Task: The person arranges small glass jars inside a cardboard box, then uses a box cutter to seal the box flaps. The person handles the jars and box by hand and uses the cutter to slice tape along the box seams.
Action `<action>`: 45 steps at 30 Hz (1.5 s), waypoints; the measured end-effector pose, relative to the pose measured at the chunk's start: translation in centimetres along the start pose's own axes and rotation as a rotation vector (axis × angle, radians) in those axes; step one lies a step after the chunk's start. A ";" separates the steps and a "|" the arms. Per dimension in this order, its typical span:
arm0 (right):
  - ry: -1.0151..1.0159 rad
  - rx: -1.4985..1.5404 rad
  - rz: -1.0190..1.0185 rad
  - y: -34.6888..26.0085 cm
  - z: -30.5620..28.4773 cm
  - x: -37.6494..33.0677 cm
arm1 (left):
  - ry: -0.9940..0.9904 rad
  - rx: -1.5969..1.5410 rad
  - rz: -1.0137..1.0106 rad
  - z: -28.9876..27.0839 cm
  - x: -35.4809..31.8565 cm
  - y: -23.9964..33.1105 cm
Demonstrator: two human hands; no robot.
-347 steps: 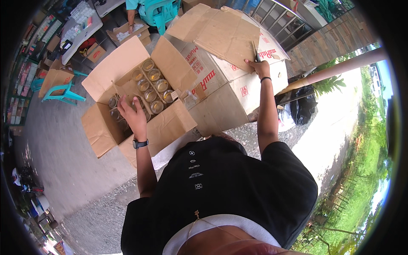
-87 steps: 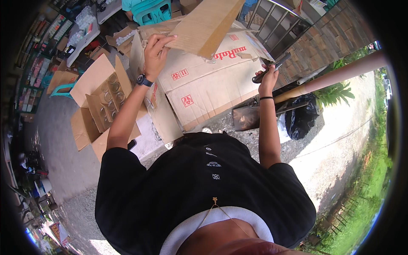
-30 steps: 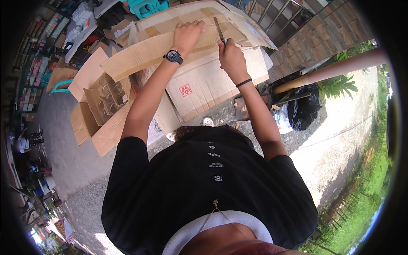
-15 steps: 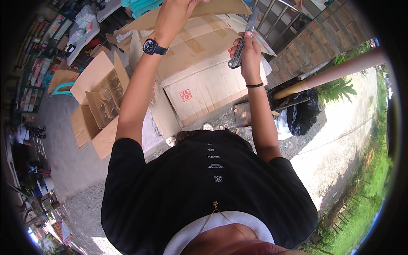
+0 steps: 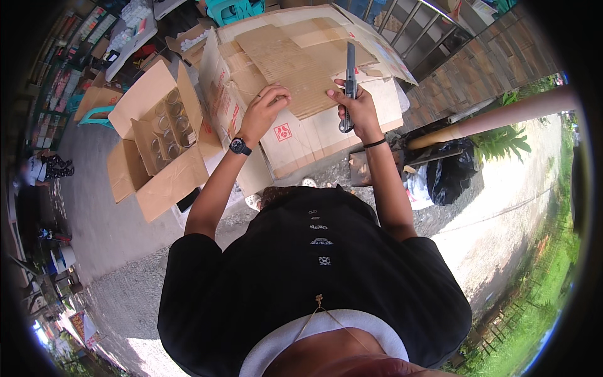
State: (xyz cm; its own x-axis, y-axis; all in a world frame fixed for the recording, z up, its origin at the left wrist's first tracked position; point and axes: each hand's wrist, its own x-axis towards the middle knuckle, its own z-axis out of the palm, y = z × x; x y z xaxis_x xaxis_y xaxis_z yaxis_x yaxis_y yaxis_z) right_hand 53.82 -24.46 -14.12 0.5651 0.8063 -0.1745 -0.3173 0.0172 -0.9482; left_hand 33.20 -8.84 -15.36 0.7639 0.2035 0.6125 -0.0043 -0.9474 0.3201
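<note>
My right hand (image 5: pixel 359 112) grips a utility knife (image 5: pixel 350 63) by its handle, with the knife pointing up and away from me. My left hand (image 5: pixel 267 112), with a watch on its wrist, is loosely bent with nothing visible in it. Its fingers are over the near left edge of a brown cardboard sheet (image 5: pixel 282 56). That sheet lies on top of a large cardboard box (image 5: pixel 326 141) with a red printed mark on its near side. Whether the left fingertips touch the sheet, I cannot tell.
An open carton (image 5: pixel 147 182) with several glass jars (image 5: pixel 169 125) stands at left on the concrete. Metal railings (image 5: pixel 427 28) and a brick-patterned surface (image 5: pixel 477 56) are at far right. A pole (image 5: pixel 496 116) and a black plastic bag (image 5: pixel 451 176) are at right.
My left hand has come down from the far side toward me. The cardboard sheet, raised earlier, now lies flatter on the box. The knife has shifted slightly left and nearer.
</note>
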 end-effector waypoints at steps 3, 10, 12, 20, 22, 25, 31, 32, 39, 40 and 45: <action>-0.106 -0.177 -0.046 -0.2 -1.7 0.7 | -0.166 0.025 0.082 -1.8 -0.8 0.8; -0.270 -0.608 -0.291 -6.4 -5.5 6.0 | -0.221 0.494 -0.150 -7.2 7.8 -5.9; -0.113 -0.798 -0.622 -8.2 -4.9 7.7 | -0.319 0.486 -0.161 -7.4 9.5 -8.0; 0.151 -1.059 -0.611 -4.4 6.4 4.8 | -0.070 0.513 -0.219 -0.9 10.8 -8.8; 0.128 -1.063 -0.495 -1.8 8.2 4.5 | -0.078 0.521 -0.233 0.2 10.8 -8.2; 0.151 -1.103 -0.475 0.3 9.5 4.4 | -0.039 0.505 -0.235 0.9 10.6 -8.2; 0.141 -1.156 -0.499 -0.1 10.8 3.7 | 0.171 0.503 -0.149 0.6 9.7 -9.4; 0.133 -1.165 -0.505 0.2 10.8 3.8 | 0.149 0.550 -0.111 0.2 9.5 -9.5; 0.147 -1.206 -0.521 0.8 11.2 3.9 | -0.091 0.537 -0.316 -0.9 9.7 -7.5; 0.138 -1.209 -0.511 0.8 11.3 4.1 | -0.078 0.524 -0.313 -0.8 9.6 -7.5; 0.113 -1.276 -0.492 0.6 12.5 4.7 | -0.001 0.489 -0.299 0.1 9.2 -7.4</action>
State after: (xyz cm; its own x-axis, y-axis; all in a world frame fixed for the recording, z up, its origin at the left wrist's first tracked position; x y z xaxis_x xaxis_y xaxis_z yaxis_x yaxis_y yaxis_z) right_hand 46.80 -13.29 -12.16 0.4924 0.8221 0.2858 0.8119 -0.3154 -0.4913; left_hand 40.31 0.05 -12.20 0.6868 0.4801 0.5457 0.5107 -0.8530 0.1078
